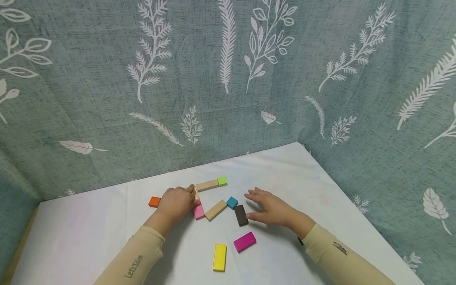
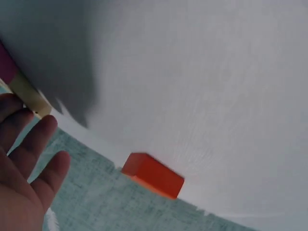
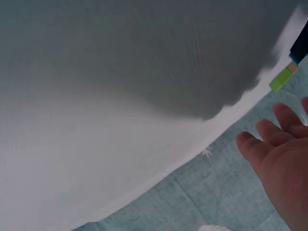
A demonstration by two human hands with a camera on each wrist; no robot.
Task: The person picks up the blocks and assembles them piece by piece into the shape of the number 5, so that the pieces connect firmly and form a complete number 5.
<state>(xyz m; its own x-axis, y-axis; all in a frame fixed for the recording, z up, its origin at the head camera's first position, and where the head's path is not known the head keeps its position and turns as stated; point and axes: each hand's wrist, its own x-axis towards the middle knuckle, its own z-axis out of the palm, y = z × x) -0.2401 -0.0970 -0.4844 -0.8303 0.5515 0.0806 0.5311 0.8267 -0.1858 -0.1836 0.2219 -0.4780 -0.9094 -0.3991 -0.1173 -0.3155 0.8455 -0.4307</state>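
Observation:
My left hand point(image 1: 177, 204) is at a plain wooden block point(image 1: 196, 192), its index finger by the far end and its thumb near a pink block point(image 1: 198, 211). In the left wrist view the fingers reach the end of the wooden block point(image 2: 31, 96), while the outer fingers are loose. The orange block point(image 1: 154, 202) lies just left of this hand. My right hand point(image 1: 267, 208) hovers with spread fingers and holds nothing. Its thumb is beside a dark brown block point(image 1: 241, 215). A small teal block point(image 1: 232, 202) touches or nearly touches that one.
Another plain block point(image 1: 207, 185) lies end to end with a lime green block point(image 1: 222, 181). A third plain block point(image 1: 215, 210) lies slanted between pink and teal. Nearer the front are a magenta block point(image 1: 245, 242) and a yellow block point(image 1: 219, 257). Patterned cloth point(image 1: 213, 126) borders the white table point(image 1: 89, 237).

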